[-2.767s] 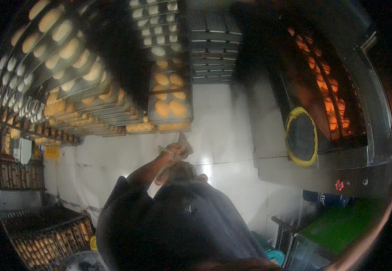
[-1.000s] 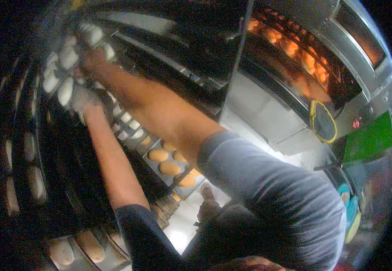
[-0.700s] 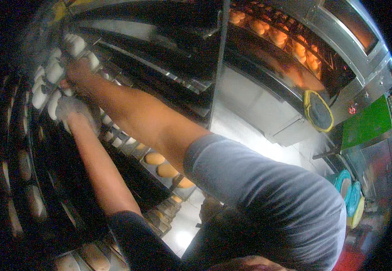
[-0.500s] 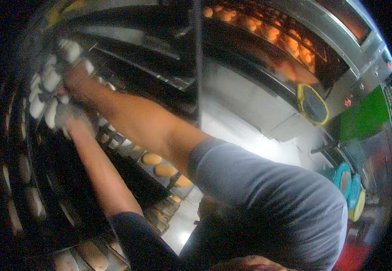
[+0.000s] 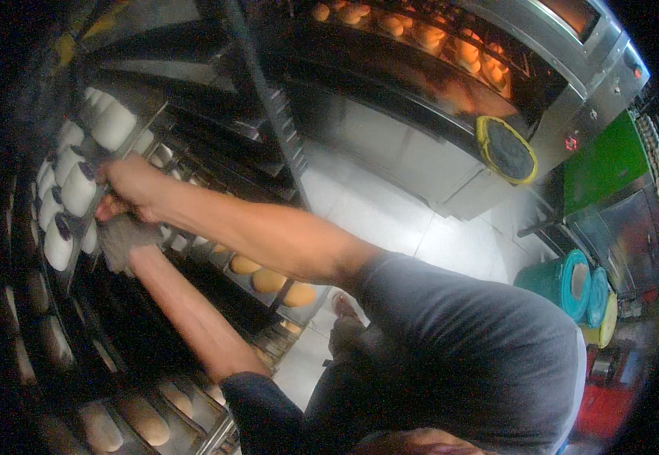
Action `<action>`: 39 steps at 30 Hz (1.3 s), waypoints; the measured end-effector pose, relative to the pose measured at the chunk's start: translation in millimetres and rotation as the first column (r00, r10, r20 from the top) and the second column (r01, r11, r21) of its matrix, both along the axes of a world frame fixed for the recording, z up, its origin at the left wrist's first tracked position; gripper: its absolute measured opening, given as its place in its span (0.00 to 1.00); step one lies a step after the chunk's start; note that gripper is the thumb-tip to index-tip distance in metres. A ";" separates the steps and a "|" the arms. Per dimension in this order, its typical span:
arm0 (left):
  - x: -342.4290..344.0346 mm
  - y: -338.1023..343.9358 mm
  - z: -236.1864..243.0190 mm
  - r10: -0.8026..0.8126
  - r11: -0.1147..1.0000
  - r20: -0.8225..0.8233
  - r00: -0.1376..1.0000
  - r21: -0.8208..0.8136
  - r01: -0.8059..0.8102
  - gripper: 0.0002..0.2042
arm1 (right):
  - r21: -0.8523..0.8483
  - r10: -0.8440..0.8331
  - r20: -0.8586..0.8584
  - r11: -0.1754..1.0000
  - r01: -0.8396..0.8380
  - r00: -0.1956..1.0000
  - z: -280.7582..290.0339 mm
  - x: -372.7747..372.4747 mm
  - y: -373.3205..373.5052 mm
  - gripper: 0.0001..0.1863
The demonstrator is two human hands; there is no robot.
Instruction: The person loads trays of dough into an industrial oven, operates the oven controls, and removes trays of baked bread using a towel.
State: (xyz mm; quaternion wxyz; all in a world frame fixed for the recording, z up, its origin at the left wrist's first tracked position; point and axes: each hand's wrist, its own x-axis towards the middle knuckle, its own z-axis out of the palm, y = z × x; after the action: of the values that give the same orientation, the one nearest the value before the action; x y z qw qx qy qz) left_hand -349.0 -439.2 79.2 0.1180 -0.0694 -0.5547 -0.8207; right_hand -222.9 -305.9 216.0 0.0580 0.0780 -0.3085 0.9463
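At the left, a dark tray carries several pale, elongated rolls, some with dark spots at their ends. My right hand is bare and closes on the tray's near edge, its fingertips partly hidden. Just below it, my left hand wears or holds a grey cloth or mitt and is also at that edge, fingers covered and apparently gripping it. Both arms reach far out to the left.
Rack levels below hold golden buns and more loaves. A dark rack post stands beyond my right arm. The lit oven contains browned buns; a yellow-rimmed grey pad hangs by it. Teal buckets stand right.
The tray of rolls and both my hands sit lower in the picture, and the rolls look sharper. The view has shifted, moving the oven up and left and tilting the rack post.
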 end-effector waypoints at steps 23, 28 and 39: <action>446.2 25.7 0.6 -0.221 0.868 -0.152 0.963 0.420 0.265 0.15 | -0.114 0.165 -0.101 0.978 -0.176 0.981 -6.2 422.5 45.2 0.05; 546.7 17.4 -14.3 -0.288 0.847 -0.149 0.946 0.420 0.324 0.15 | -0.164 0.108 -0.182 0.977 -0.138 0.977 -20.3 507.4 62.8 0.08; 757.4 -82.6 -51.6 0.087 0.984 -0.157 0.984 -0.143 -0.110 0.13 | -0.199 0.092 -0.242 0.970 -0.143 0.966 -38.6 698.2 154.1 0.25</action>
State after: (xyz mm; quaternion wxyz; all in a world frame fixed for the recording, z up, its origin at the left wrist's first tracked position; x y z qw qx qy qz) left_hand 408.3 -521.8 27.6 0.1944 -0.1124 -0.6074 -0.7620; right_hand 475.3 -151.8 177.4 0.0451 0.1991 -0.1903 0.9603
